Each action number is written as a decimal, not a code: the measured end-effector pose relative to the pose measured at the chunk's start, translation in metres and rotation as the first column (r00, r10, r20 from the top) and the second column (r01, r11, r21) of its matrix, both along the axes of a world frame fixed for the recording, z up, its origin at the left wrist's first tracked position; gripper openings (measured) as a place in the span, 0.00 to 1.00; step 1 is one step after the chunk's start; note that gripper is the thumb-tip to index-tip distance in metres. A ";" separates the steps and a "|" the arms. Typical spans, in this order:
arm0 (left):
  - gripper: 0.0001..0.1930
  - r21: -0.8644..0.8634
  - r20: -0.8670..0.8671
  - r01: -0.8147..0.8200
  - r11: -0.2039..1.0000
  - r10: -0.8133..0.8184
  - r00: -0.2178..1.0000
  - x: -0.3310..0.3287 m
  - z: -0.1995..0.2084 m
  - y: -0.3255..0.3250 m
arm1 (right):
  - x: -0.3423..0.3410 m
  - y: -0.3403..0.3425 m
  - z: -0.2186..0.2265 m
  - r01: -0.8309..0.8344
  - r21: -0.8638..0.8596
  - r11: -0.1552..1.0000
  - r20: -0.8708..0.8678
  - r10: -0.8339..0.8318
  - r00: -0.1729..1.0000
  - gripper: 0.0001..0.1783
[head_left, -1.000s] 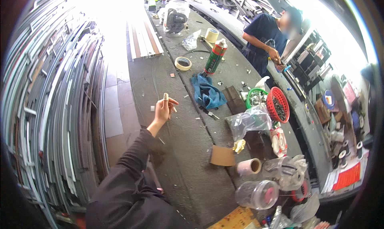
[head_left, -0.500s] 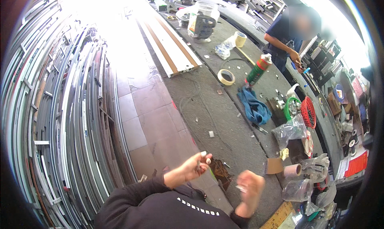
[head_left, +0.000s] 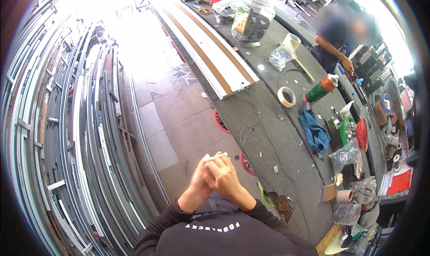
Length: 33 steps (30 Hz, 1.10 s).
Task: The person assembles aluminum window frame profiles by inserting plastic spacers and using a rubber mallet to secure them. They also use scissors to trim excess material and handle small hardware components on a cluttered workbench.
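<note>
In front of my body, over the tiled floor beside the workbench, my two hands are pressed together. My left hand [head_left: 199,183] has its fingers closed, and white shows at a fingertip. Lying over it with bent fingers is my right hand [head_left: 222,176], which covers part of the left. Whatever may be between the hands is hidden. The long grey workbench [head_left: 291,166] runs along my right, and neither hand touches it. Nearest on it are a small white piece [head_left: 276,169] and a brown scrap [head_left: 283,206] at its edge.
White-and-brown profiles [head_left: 215,54] lie along the bench. Farther right are a tape roll [head_left: 286,96], a spray can [head_left: 321,88], a blue cloth [head_left: 314,131], a plastic jar [head_left: 253,23] and baskets [head_left: 362,135]. Racked metal bars [head_left: 85,144] fill the left. A co-worker [head_left: 333,36] stands across the bench.
My hands were apart, the right one over the bench; now they have come together in front of me. The view has shifted, so the bench things appear farther right.
</note>
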<state>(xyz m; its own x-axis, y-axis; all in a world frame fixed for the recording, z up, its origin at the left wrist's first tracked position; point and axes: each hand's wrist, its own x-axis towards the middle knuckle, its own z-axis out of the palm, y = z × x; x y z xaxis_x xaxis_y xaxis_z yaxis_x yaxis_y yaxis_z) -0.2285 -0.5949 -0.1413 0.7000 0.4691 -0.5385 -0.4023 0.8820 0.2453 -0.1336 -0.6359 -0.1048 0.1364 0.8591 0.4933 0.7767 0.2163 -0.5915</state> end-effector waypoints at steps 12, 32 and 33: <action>0.17 0.001 0.194 -0.179 0.984 0.176 0.965 0.059 -0.021 0.248 | 0.106 0.204 0.002 0.156 0.096 0.983 -0.215 -0.133 0.967 0.15; 0.10 0.675 -0.304 0.132 -0.726 -0.111 0.946 0.283 -0.003 0.448 | 0.241 0.279 -0.003 0.881 -0.253 0.399 -0.196 -0.913 0.357 0.10; 0.13 0.699 -0.345 0.146 -0.700 -0.152 0.926 0.281 -0.002 0.451 | 0.242 0.285 -0.002 0.885 -0.253 0.390 -0.150 -0.920 0.363 0.10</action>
<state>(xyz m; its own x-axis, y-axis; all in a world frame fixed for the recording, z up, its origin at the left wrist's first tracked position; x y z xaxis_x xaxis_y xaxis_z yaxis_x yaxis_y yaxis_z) 0.0521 -0.1440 -0.1435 0.9040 -0.0591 0.4235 -0.3296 -0.7274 0.6018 0.1088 -0.3512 -0.1071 0.9537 0.1895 0.2338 0.3009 -0.6056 -0.7367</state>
